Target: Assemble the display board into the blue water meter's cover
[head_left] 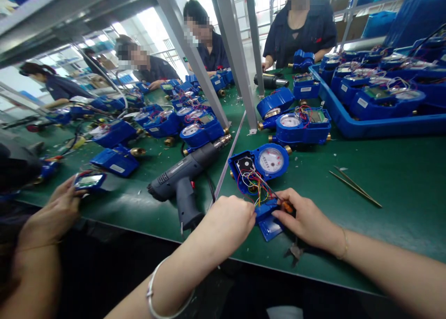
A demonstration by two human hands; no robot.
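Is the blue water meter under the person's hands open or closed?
Open: the blue water meter shows bare coloured wires, with its cover lying detached beside it.

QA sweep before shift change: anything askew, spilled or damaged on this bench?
Small white scraps litter the green mat near the open blue meter. The heat gun lies on its side, and pliers sit at the bench edge. No damage shows.
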